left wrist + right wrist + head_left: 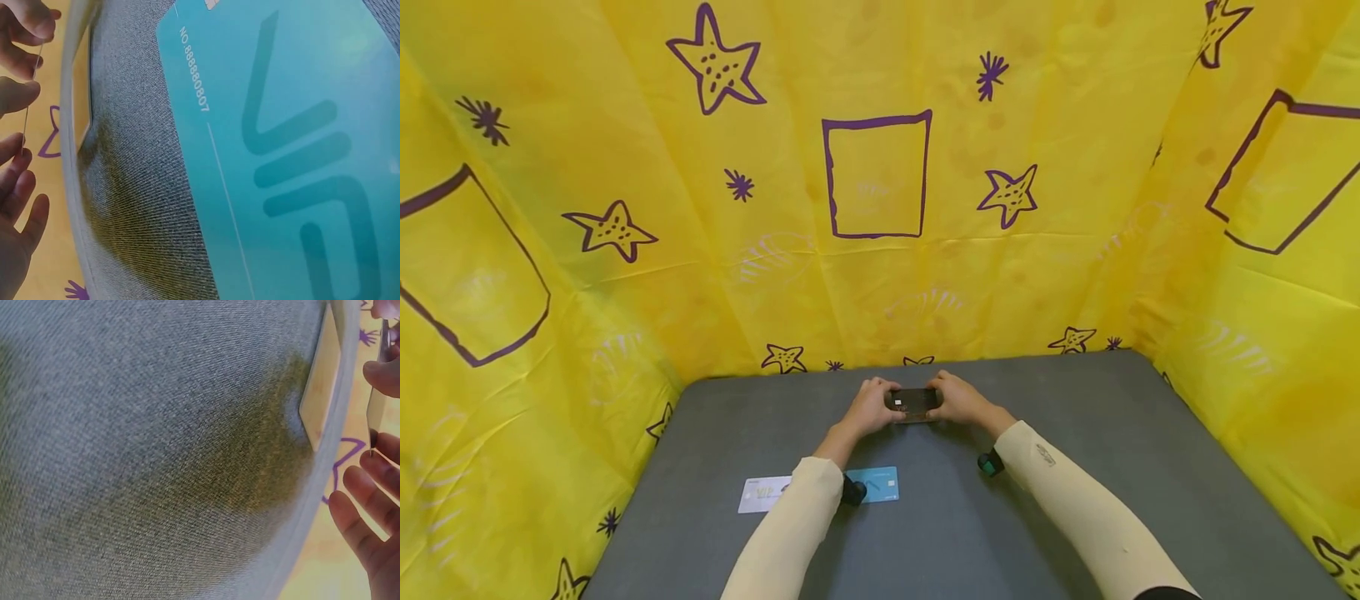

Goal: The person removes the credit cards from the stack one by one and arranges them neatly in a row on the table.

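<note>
Both hands hold a black card [914, 400] up by its two short ends, close over the far part of the table. Fingers and thumb of my left hand [871, 407] pinch its left end; my right hand [958, 400] pinches the right end the same way. Edge-on, the card [31, 94] looks like a thin line in the left wrist view. Lying flat beyond the grey cloth in the right wrist view is another card [322, 387], pale gold-brown. It shows mostly hidden below the black card in the head view.
A white VIP card [760, 495] and a teal VIP card [882, 483] lie side by side on the grey table [970, 542], partly covered by the left forearm. Yellow cloth [880, 300] with purple drawings encloses the table at the back and sides.
</note>
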Tool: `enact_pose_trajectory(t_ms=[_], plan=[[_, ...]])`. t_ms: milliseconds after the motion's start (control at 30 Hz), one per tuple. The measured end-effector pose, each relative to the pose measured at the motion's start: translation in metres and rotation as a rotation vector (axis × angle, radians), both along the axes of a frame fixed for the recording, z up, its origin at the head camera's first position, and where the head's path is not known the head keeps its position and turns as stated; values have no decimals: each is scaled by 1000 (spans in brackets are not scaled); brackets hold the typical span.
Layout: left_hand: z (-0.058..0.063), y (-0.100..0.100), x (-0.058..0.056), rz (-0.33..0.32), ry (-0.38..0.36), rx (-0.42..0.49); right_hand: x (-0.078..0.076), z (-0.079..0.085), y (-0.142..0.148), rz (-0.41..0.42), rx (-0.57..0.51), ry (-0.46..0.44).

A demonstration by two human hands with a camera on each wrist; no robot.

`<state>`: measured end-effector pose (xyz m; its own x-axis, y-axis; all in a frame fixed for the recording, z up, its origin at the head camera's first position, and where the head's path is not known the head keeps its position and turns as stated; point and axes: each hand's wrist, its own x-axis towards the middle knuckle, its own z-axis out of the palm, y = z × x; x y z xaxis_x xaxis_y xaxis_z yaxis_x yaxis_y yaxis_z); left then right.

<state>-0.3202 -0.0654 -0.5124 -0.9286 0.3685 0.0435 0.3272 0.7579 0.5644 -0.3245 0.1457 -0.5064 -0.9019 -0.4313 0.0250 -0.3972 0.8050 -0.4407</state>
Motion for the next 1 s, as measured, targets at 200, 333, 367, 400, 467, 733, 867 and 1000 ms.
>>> enact_pose_trajectory(t_ms=[200,333,367,400,467,733,867,1000], plan=[[1,-2,3,9,-7,32,3,1,2,-2,-36,-2],[2,-3,4,13,-4,50,5,4,3,-6,-83,6],[2,-3,4,14,-3,58,5,5,3,-3,-90,10],[2,-3,4,16,-5,62,5,6,3,-1,-94,13],[3,-4,4,17,-3,65,6,7,3,6,-96,23],[6,-4,7,17,27,83,10,11,5,16,-106,66],[10,-4,10,18,35,98,11,13,5,9,-118,68],[13,-4,13,15,30,101,13,14,7,-2,-132,56]])
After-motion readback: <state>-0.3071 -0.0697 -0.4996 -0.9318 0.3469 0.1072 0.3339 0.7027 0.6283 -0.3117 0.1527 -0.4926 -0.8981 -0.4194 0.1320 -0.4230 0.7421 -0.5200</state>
